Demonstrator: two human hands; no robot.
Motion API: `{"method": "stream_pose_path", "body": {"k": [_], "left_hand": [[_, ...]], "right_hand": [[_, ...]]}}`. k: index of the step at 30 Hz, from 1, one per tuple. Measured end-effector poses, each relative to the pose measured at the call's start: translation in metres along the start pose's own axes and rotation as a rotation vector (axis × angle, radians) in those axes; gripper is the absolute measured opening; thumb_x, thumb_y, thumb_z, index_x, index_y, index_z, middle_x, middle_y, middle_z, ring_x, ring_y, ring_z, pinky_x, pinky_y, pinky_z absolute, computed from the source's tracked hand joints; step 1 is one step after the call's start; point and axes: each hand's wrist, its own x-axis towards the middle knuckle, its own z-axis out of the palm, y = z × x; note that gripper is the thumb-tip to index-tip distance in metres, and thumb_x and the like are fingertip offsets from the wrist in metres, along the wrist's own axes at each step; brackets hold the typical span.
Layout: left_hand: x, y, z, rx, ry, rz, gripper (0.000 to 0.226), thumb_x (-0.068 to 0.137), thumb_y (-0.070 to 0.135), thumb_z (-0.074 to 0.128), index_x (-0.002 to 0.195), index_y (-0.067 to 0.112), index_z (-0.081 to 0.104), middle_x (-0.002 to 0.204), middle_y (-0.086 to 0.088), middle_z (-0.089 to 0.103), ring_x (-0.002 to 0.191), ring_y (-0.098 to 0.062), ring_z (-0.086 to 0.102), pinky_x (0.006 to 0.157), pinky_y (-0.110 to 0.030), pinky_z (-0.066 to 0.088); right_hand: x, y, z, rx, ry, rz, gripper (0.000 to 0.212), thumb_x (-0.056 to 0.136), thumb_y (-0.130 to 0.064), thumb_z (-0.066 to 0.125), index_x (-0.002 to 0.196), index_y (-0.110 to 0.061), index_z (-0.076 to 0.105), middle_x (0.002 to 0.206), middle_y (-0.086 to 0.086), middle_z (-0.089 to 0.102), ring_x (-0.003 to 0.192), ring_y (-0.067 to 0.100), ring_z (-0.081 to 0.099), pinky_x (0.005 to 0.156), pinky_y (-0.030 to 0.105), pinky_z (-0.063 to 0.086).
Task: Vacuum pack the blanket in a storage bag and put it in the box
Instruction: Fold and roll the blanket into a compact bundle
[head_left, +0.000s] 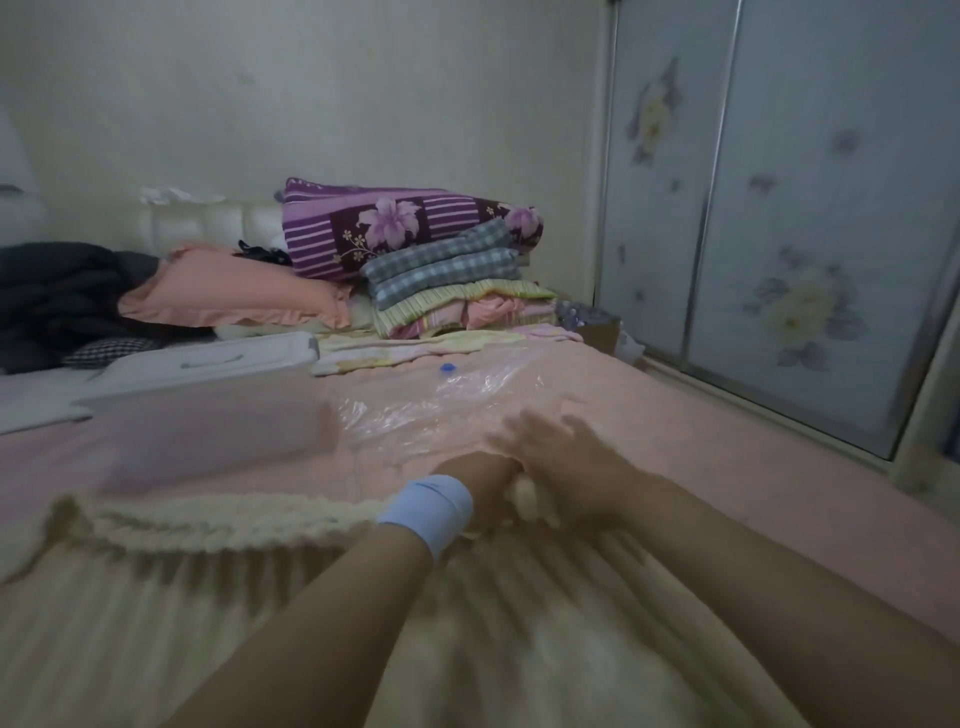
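Observation:
A cream ribbed blanket (218, 587) lies spread over the near part of the pink bed. My left hand (480, 480), with a pale blue band on its wrist, grips the blanket's far edge. My right hand (561, 457) is blurred, right beside the left; its fingers reach forward over that same edge and a tuft of blanket shows under its palm. Just beyond the hands lies a clear plastic storage bag (441, 402) with a blue valve (447, 368). A translucent plastic box (208, 415) stands to the left, its white lid (218, 358) behind it.
Folded quilts and blankets (431, 260) are stacked at the head of the bed, next to a pink pillow (244, 291) and dark clothing (57, 296). A wardrobe with flowered sliding doors (779, 208) runs along the right side.

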Motion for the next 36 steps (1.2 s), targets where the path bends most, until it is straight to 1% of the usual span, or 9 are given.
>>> {"method": "stream_pose_path", "body": {"k": [4, 7, 9, 12, 16, 19, 26, 31, 36], "left_hand": [[-0.032, 0.013, 0.015, -0.085, 0.035, -0.094, 0.059, 0.077, 0.041, 0.074, 0.128, 0.019, 0.054, 0.119, -0.003, 0.062, 0.109, -0.026, 0.059, 0.093, -0.032, 0.046], [-0.062, -0.009, 0.028, -0.036, -0.127, -0.214, 0.075, 0.073, 0.041, 0.077, 0.137, 0.029, 0.039, 0.131, -0.002, 0.054, 0.115, -0.027, 0.056, 0.097, -0.037, 0.047], [-0.082, -0.021, 0.032, 0.127, -0.253, -0.264, 0.067, 0.080, 0.032, 0.074, 0.139, 0.020, 0.045, 0.137, -0.007, 0.053, 0.121, -0.028, 0.055, 0.099, -0.035, 0.044], [-0.103, -0.029, 0.025, 0.163, -0.146, -0.329, 0.033, 0.091, 0.022, 0.058, 0.123, 0.012, 0.062, 0.128, -0.011, 0.062, 0.116, -0.028, 0.058, 0.095, -0.031, 0.044], [-0.128, -0.007, -0.013, 0.271, 0.084, -0.321, 0.040, 0.094, 0.022, 0.040, 0.133, 0.025, 0.049, 0.136, -0.005, 0.055, 0.123, -0.027, 0.053, 0.105, -0.042, 0.037], [-0.132, 0.040, -0.049, 0.184, 0.175, -0.236, 0.034, 0.097, 0.023, 0.040, 0.128, 0.021, 0.054, 0.131, -0.006, 0.057, 0.118, -0.029, 0.054, 0.098, -0.038, 0.039], [-0.151, 0.127, 0.020, 0.150, -0.374, -0.049, 0.050, 0.092, 0.038, 0.061, 0.131, 0.007, 0.056, 0.131, -0.010, 0.057, 0.117, -0.029, 0.057, 0.092, -0.034, 0.045], [-0.147, 0.125, 0.058, -0.187, -0.419, -0.106, 0.048, 0.090, 0.037, 0.064, 0.129, 0.009, 0.058, 0.126, -0.009, 0.061, 0.112, -0.029, 0.061, 0.097, -0.042, 0.051], [-0.137, 0.128, 0.077, -0.663, -0.953, -0.217, 0.058, 0.094, 0.031, 0.060, 0.145, 0.008, 0.042, 0.142, -0.017, 0.050, 0.123, -0.032, 0.055, 0.105, -0.044, 0.044]], "right_hand": [[-0.021, -0.026, 0.004, -0.109, -0.256, 0.127, 0.110, 0.083, -0.028, 0.071, 0.158, -0.036, -0.010, 0.152, 0.007, 0.046, 0.146, 0.032, 0.029, 0.117, 0.047, 0.018], [-0.045, -0.018, 0.008, -0.310, -0.052, 0.075, 0.056, 0.092, -0.036, 0.058, 0.145, -0.036, 0.042, 0.133, 0.002, 0.054, 0.126, 0.028, 0.051, 0.100, 0.040, 0.032], [-0.063, -0.011, 0.007, -0.290, -0.022, 0.092, 0.033, 0.095, -0.033, 0.050, 0.127, -0.034, 0.057, 0.125, 0.003, 0.052, 0.118, 0.028, 0.054, 0.090, 0.037, 0.034], [-0.088, -0.007, 0.001, -0.227, -0.002, 0.125, 0.029, 0.095, -0.031, 0.052, 0.123, -0.029, 0.059, 0.120, 0.006, 0.048, 0.108, 0.029, 0.055, 0.071, 0.034, 0.032], [-0.111, -0.005, -0.017, -0.317, 0.089, 0.137, 0.033, 0.096, -0.019, 0.048, 0.128, -0.024, 0.052, 0.124, 0.007, 0.048, 0.109, 0.028, 0.052, 0.071, 0.034, 0.031], [-0.134, 0.005, -0.032, -0.405, 0.116, 0.233, 0.033, 0.094, -0.012, 0.046, 0.124, -0.023, 0.055, 0.122, 0.005, 0.055, 0.110, 0.028, 0.052, 0.077, 0.036, 0.035], [-0.189, 0.010, 0.005, -0.316, -0.227, 0.301, 0.046, 0.093, -0.026, 0.052, 0.138, -0.032, 0.044, 0.133, 0.006, 0.049, 0.122, 0.028, 0.047, 0.099, 0.041, 0.034], [-0.210, 0.016, 0.021, -0.370, -0.280, 0.295, 0.034, 0.097, -0.017, 0.048, 0.127, -0.026, 0.060, 0.130, 0.002, 0.060, 0.122, 0.025, 0.056, 0.096, 0.035, 0.039], [-0.197, 0.023, 0.024, -0.031, -0.973, 0.555, 0.053, 0.087, -0.023, 0.066, 0.133, 0.001, 0.060, 0.121, 0.012, 0.065, 0.084, 0.026, 0.061, 0.094, 0.039, 0.049]]}}
